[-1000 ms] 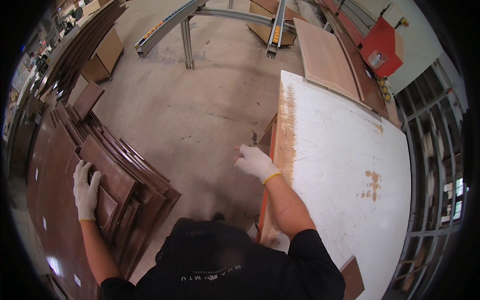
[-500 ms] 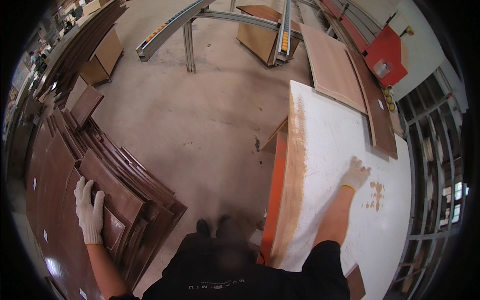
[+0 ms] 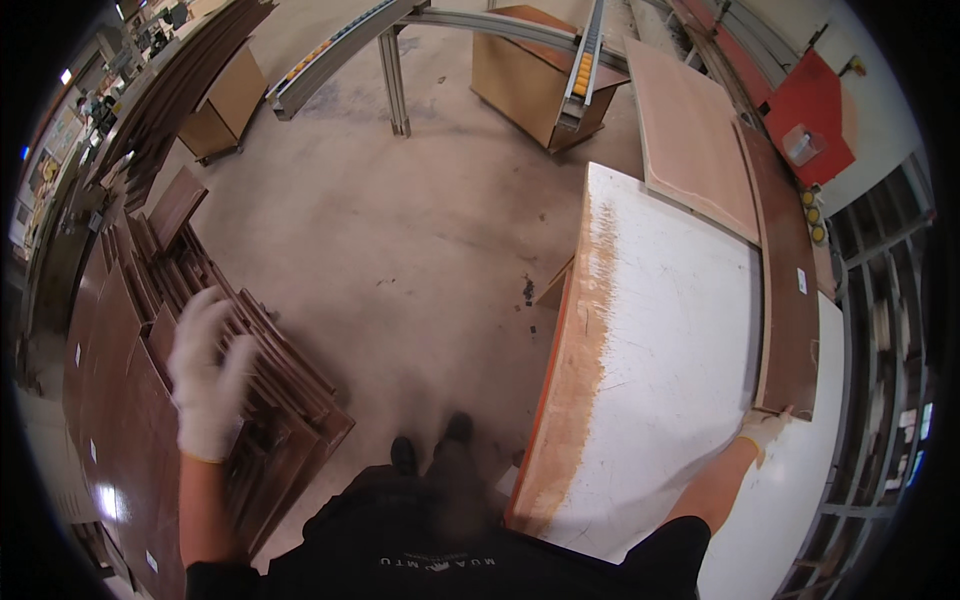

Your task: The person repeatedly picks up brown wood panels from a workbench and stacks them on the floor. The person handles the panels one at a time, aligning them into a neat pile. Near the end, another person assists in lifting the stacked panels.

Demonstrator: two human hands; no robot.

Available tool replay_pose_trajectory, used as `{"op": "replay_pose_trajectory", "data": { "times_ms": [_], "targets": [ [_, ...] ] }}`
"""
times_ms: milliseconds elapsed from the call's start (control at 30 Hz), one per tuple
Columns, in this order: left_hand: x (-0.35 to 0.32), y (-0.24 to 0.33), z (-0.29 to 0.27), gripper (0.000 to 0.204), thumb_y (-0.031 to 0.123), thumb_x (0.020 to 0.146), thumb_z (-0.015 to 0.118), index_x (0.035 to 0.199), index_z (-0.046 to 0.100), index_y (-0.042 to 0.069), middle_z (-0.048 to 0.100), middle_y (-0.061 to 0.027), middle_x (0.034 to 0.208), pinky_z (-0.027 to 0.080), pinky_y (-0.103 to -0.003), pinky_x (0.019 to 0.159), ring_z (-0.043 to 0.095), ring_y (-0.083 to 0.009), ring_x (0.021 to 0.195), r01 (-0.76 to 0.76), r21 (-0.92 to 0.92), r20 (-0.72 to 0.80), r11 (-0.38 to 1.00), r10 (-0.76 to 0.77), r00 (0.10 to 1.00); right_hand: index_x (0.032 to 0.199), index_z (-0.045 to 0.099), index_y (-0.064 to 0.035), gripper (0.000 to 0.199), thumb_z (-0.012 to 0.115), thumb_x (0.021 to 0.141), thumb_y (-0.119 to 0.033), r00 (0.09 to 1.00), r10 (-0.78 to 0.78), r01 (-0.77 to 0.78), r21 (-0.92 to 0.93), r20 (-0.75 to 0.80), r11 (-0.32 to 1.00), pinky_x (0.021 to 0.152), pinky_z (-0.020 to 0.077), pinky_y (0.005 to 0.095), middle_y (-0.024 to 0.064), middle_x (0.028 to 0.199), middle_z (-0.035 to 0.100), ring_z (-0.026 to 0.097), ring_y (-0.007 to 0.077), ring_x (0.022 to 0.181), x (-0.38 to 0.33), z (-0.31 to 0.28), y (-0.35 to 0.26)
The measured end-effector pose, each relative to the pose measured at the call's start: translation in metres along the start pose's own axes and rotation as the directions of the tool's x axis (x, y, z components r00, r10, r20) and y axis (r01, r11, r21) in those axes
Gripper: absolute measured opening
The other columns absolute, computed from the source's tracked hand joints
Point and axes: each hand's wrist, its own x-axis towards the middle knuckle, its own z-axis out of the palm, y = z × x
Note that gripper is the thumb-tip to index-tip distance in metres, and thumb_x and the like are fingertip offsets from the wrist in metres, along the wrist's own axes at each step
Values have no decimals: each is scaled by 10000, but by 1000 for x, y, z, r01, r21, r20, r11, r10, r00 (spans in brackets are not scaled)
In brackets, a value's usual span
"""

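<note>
My left hand [image 3: 208,375], in a white glove, hovers blurred with its fingers spread just above a stack of dark brown wooden panels [image 3: 140,330] on my left, holding nothing. My right hand [image 3: 765,428], also gloved, reaches across the white worktable [image 3: 670,330] and closes on the near end of a long dark brown board [image 3: 785,270] that lies along the table's right side. The table's near edge is worn orange-brown.
A pale pinkish panel [image 3: 695,130] lies at the table's far end. Beyond it are roller conveyor rails [image 3: 585,55], wooden crates [image 3: 520,75] and a red machine [image 3: 815,105]. Metal shelving [image 3: 890,330] lines the right. My shoes [image 3: 430,455] stand on concrete floor.
My left hand has lifted off the panel stack and is moving. My right hand has slid from the table's middle to the near end of the long brown board.
</note>
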Motion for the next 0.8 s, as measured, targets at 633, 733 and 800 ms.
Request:
{"op": "replay_pose_trajectory", "data": {
  "times_ms": [633, 733, 800],
  "targets": [
    [-51, 306, 256, 520, 194, 956, 723, 1401, 564, -22, 656, -138, 1319, 572, -371, 904, 678, -221, 1115, 854, -437, 834, -284, 227, 503, 1455, 559, -3, 523, 643, 1027, -292, 388, 274, 640, -472, 880, 607, 1129, 472, 393, 108, 1389, 648, 603, 272, 1294, -286, -45, 109],
    [-34, 275, 224, 415, 101, 935, 704, 1319, 630, -34, 711, -124, 1224, 577, -382, 945, 690, -217, 1117, 737, -524, 703, -426, 272, 657, 1539, 465, -37, 669, 700, 989, -339, 520, 267, 118, -378, 812, 918, 1178, 409, 434, 120, 1501, 553, 511, 307, 1387, -236, -37, 101],
    [-24, 246, 190, 403, 62, 920, 695, 1308, 647, -34, 729, -119, 1189, 573, -377, 953, 698, -214, 1101, 738, -566, 681, -367, 297, 670, 1585, 409, -60, 746, 702, 981, -384, 613, 367, -261, -258, 700, 930, 1202, 379, 457, 126, 1564, 493, 458, 325, 1438, -200, -22, 86]
  ]
}}
